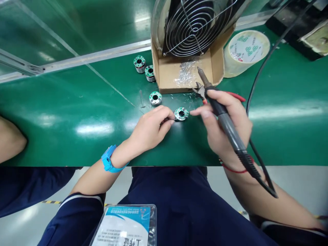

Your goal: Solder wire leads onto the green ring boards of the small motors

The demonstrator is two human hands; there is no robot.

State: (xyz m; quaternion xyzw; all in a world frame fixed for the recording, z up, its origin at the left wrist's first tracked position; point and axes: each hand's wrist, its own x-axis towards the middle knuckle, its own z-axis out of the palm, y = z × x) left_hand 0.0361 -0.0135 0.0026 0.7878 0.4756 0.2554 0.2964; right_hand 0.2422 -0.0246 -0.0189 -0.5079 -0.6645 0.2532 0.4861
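A small round motor part with a green circuit board on top lies on the green belt between my hands. My left hand pinches a thin wire or pin whose tip touches the part's left edge. My right hand grips a black soldering iron, tip pointing up and away toward the cardboard box. The same hand also holds red-handled cutters, and its forefinger reaches to the part's right edge.
Three more round parts sit on the belt behind. An open cardboard box holds wire clippings under a wire-guarded fan. A tape roll stands right. Another person's arm rests at the left edge.
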